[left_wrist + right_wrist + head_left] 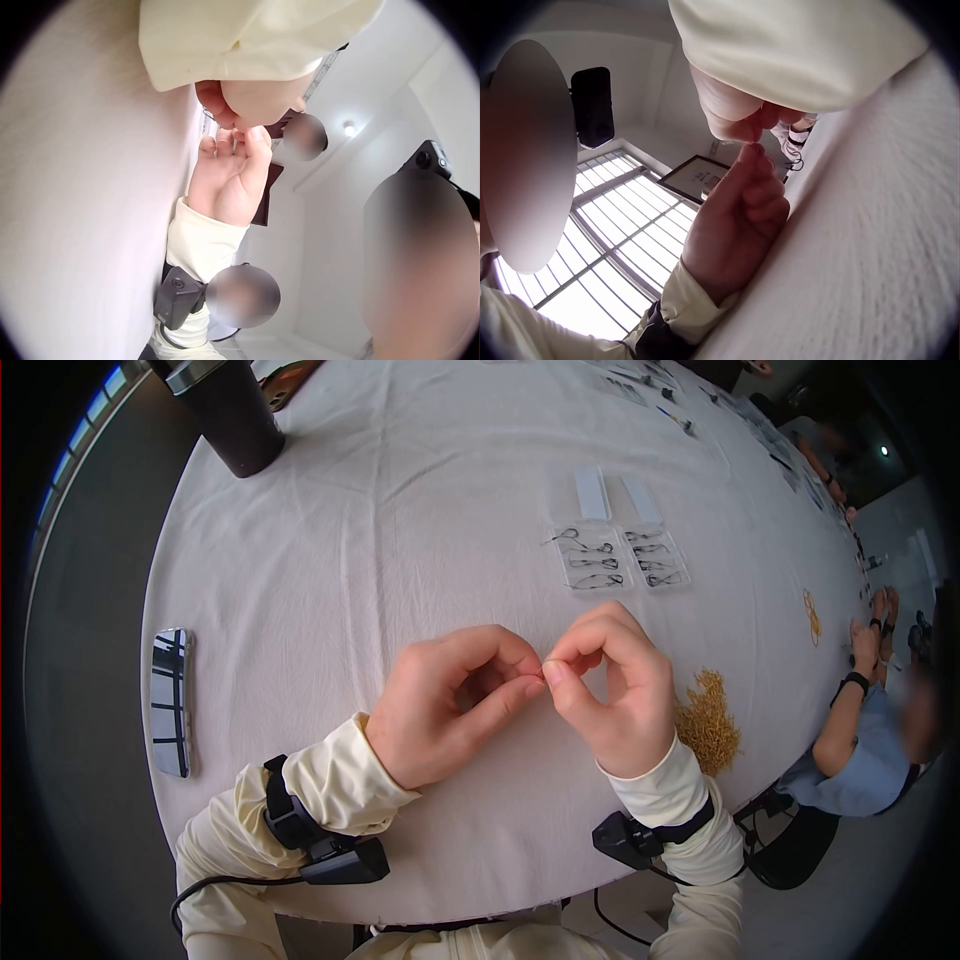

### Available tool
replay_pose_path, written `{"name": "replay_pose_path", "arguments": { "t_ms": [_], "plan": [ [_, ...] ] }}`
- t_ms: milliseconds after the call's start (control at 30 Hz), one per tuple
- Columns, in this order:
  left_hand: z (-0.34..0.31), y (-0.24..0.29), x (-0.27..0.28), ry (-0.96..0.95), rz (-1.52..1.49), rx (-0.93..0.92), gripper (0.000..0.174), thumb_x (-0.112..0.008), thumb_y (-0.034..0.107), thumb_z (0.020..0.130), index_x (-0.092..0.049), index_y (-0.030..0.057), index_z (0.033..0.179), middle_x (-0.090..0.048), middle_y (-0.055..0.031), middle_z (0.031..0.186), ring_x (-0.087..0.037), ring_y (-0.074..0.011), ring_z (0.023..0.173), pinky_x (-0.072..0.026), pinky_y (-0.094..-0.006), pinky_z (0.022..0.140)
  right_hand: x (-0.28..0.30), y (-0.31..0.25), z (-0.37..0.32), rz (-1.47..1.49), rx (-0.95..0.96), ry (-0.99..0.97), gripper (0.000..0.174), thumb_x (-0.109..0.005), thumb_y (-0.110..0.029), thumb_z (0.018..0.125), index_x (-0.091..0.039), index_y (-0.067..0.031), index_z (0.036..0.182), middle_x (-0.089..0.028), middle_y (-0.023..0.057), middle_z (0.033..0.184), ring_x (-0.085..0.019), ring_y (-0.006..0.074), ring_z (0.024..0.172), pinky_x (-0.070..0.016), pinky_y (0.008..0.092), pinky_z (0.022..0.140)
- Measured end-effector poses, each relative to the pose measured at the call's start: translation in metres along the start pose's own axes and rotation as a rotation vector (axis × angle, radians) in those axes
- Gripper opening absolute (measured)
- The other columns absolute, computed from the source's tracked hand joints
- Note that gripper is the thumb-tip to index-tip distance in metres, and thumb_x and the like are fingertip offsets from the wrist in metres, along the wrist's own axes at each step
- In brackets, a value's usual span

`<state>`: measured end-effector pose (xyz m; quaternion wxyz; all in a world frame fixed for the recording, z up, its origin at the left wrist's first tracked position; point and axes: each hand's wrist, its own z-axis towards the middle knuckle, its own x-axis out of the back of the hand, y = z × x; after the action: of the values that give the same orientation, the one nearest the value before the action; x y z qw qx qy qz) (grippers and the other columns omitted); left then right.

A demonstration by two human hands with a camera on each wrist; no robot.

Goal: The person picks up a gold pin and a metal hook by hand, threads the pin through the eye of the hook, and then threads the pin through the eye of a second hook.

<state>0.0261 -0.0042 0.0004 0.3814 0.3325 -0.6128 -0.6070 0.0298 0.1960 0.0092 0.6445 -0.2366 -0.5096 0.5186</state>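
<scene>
In the head view my left hand (445,705) and right hand (620,685) meet over the white tablecloth, thumb and index fingertips together. Both pinch at one spot; what lies between the tips is tiny and mostly hidden, and I cannot tell its kind. The left wrist view shows the right hand (229,180) with its fingertips right at the left hand's. From the other side, the right wrist view shows the left hand (739,225) meeting the right fingertips. Beside the right wrist lies a heap of thin gold-coloured pieces (708,725).
Beyond the hands sits a clear compartment case (592,582) with dark looped wire pieces. A phone (171,702) lies at the left edge, and a dark tumbler (235,425) stands at far left. A small gold-coloured bundle (812,618) lies to the right. Other people sit along the right side.
</scene>
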Motion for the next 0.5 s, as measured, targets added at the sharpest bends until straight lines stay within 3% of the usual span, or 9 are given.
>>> {"name": "replay_pose_path", "arguments": {
  "t_ms": [167, 333, 367, 433, 500],
  "plan": [
    [0.003, -0.003, 0.001, -0.018, -0.119, -0.005, 0.011, -0.062, 0.011, 0.100, -0.060, 0.0012, 0.104, -0.062, -0.0005, 0.088, -0.053, -0.0052, 0.073, -0.0449, -0.0212, 0.064, 0.001, 0.002, 0.002, -0.012, 0.025, 0.021, 0.011, -0.070, 0.001, 0.081, -0.062, -0.0050, 0.084, -0.056, 0.0022, 0.083, -0.051, 0.0129, 0.072, -0.0432, 0.0270, 0.065],
    [0.008, 0.003, 0.009, -0.071, -0.349, 0.063, 0.012, -0.058, 0.017, 0.103, -0.057, 0.0052, 0.104, -0.059, 0.0000, 0.088, -0.051, -0.0058, 0.070, -0.0428, -0.0219, 0.061, 0.002, 0.004, 0.000, 0.046, -0.052, 0.046, 0.004, -0.068, -0.004, 0.088, -0.064, -0.0050, 0.089, -0.059, 0.0017, 0.084, -0.052, 0.0115, 0.073, -0.0438, 0.0263, 0.067],
    [0.009, 0.003, 0.011, -0.102, -0.465, 0.076, 0.012, -0.056, 0.018, 0.104, -0.055, 0.0067, 0.104, -0.057, 0.0004, 0.088, -0.048, -0.0056, 0.067, -0.0410, -0.0218, 0.059, 0.003, 0.003, 0.000, 0.046, -0.049, 0.047, 0.004, -0.068, -0.004, 0.088, -0.064, -0.0050, 0.089, -0.059, 0.0017, 0.084, -0.052, 0.0115, 0.073, -0.0438, 0.0263, 0.067],
    [0.011, 0.001, 0.013, -0.131, -0.575, 0.086, 0.011, -0.054, 0.019, 0.105, -0.053, 0.0082, 0.103, -0.055, 0.0008, 0.089, -0.045, -0.0054, 0.065, -0.0392, -0.0217, 0.058, 0.004, 0.002, -0.001, 0.225, -0.221, -0.011, 0.007, -0.065, -0.007, 0.093, -0.067, -0.0030, 0.098, -0.063, 0.0022, 0.089, -0.057, 0.0106, 0.079, -0.0452, 0.0251, 0.071],
    [0.012, -0.003, 0.017, -0.215, -0.911, 0.084, 0.010, -0.053, 0.019, 0.106, -0.055, 0.0097, 0.108, -0.056, 0.0011, 0.090, -0.045, -0.0059, 0.069, -0.0378, -0.0221, 0.062, 0.004, -0.001, -0.001, 0.310, -0.238, -0.076, 0.011, -0.063, -0.008, 0.094, -0.067, -0.0012, 0.102, -0.065, 0.0026, 0.092, -0.059, 0.0103, 0.083, -0.0457, 0.0248, 0.073]
  ]
}}
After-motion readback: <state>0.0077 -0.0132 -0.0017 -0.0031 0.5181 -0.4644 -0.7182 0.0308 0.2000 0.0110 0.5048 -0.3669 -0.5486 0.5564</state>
